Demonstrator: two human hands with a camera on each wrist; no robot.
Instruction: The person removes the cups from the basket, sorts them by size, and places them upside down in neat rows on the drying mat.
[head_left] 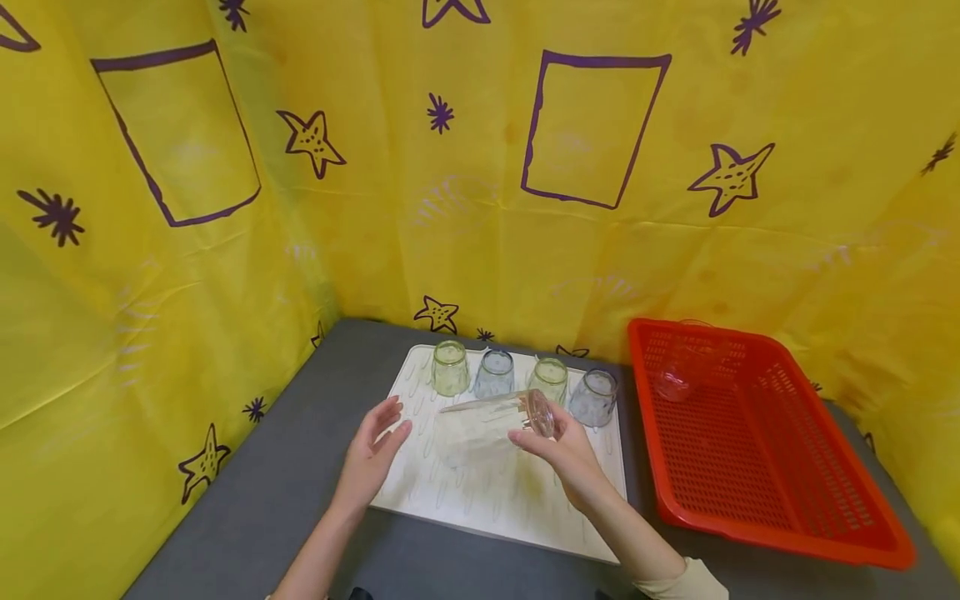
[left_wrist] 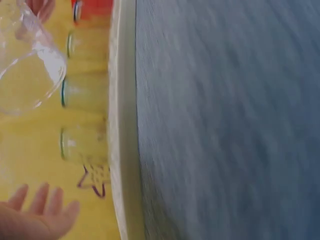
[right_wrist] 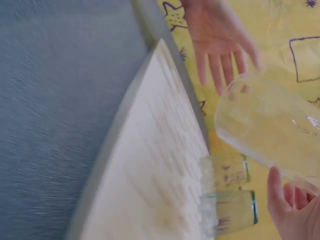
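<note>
My right hand [head_left: 566, 446] grips a large clear glass vessel [head_left: 483, 429] by its thick base, above the white drying mat [head_left: 420, 492]. The vessel lies tilted in the air, and its wide mouth [right_wrist: 225, 112] points toward my left hand [head_left: 371, 450]. That hand is held with fingers spread, a little apart from the mouth, and holds nothing. Behind the vessel, a row of tumblers stands along the mat's far edge: a greenish tumbler [head_left: 450, 368], a bluish tumbler [head_left: 494, 372], another greenish tumbler [head_left: 549, 377] and another bluish tumbler [head_left: 595, 398].
To the right of the mat stands a red plastic basket [head_left: 660, 467] with a clear glass item [head_left: 675, 379] in its far left corner. Yellow curtains [head_left: 465, 250] close off the back and sides of the dark grey table [head_left: 247, 500].
</note>
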